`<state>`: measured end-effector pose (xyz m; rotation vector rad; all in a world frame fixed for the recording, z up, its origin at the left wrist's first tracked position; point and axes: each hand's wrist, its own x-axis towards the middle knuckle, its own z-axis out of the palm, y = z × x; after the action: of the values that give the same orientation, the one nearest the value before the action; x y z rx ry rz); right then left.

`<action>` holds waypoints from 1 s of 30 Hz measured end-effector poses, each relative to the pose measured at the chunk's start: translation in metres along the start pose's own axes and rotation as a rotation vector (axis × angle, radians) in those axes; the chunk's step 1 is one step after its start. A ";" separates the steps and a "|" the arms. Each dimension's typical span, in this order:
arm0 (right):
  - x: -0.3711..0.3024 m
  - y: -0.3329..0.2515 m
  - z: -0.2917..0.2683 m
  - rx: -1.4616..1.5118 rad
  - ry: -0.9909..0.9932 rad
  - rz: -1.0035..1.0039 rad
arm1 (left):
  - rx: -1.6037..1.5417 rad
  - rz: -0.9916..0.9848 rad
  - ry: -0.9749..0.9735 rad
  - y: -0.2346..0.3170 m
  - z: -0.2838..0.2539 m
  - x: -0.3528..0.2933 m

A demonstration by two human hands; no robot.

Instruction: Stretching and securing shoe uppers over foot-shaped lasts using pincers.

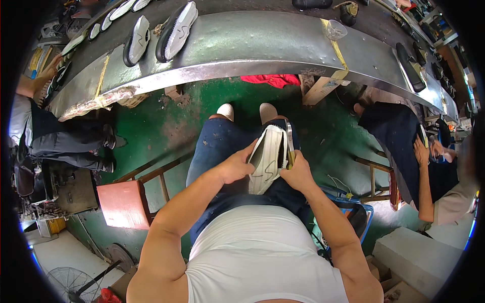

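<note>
A white shoe upper (268,159) stands tilted over my lap, its opening dark and a curved line drawn on its side near the lower end. My left hand (236,165) grips its left edge, thumb and fingers closed on the material. On the opposite edge, my right hand (298,174) is wrapped round a slim metal hand tool (290,137) with a yellowish handle. The tool lies lengthwise along the upper's right side, its metal end near the far tip. Its exact kind is hard to make out.
A metal-edged workbench (252,38) curves across ahead, bearing white shoes with black soles (177,33) and a clear cup (334,30). A red-brown stool (123,204) stands at left. Co-workers sit at right (394,136) and left (65,139). A fan (73,285) is lower left.
</note>
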<state>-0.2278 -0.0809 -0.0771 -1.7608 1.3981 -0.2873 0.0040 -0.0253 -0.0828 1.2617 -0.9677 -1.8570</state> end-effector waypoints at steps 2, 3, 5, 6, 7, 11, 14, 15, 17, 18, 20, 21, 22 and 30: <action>-0.001 0.005 -0.006 0.009 -0.021 0.002 | -0.189 -0.013 -0.075 -0.006 -0.001 -0.002; 0.000 0.005 -0.012 0.006 -0.022 -0.008 | 0.027 0.062 0.034 -0.024 -0.002 -0.002; -0.010 0.004 -0.033 0.010 -0.172 0.059 | 0.424 0.058 0.195 -0.029 0.011 -0.019; -0.017 -0.003 -0.047 0.010 -0.170 0.062 | 0.407 -0.029 0.178 -0.020 0.022 -0.028; -0.025 -0.012 -0.063 -0.049 -0.300 0.031 | 0.435 -0.037 0.203 -0.021 0.027 -0.032; -0.040 -0.001 -0.069 -0.227 -0.362 -0.410 | 0.429 -0.059 0.205 -0.014 0.033 -0.036; -0.037 -0.016 -0.065 -0.381 -0.271 -0.646 | 0.459 0.000 0.215 -0.023 0.036 -0.034; -0.034 -0.027 -0.065 -0.491 -0.244 -0.690 | 0.460 0.000 0.222 -0.033 0.034 -0.032; -0.030 -0.051 -0.070 -0.657 -0.363 -0.608 | -0.012 0.061 0.172 -0.056 0.028 -0.026; -0.030 -0.056 -0.072 -0.821 -0.479 -0.507 | -0.012 0.061 0.174 -0.051 0.031 -0.026; -0.025 -0.050 -0.067 -0.760 -0.525 -0.479 | -0.737 0.038 0.236 -0.042 0.042 -0.023; -0.023 -0.046 -0.061 -0.699 -0.571 -0.452 | -0.739 0.040 0.245 -0.042 0.047 -0.019; -0.026 -0.034 -0.049 -0.701 -0.575 -0.450 | -0.534 -0.001 0.433 -0.042 0.054 -0.010; -0.033 -0.018 -0.044 -0.423 -0.449 -0.357 | 0.371 0.097 0.850 -0.062 0.041 0.010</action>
<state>-0.2549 -0.0718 -0.0272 -2.2495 0.8558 0.2295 -0.0460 0.0048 -0.1301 1.9433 -0.8657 -0.9000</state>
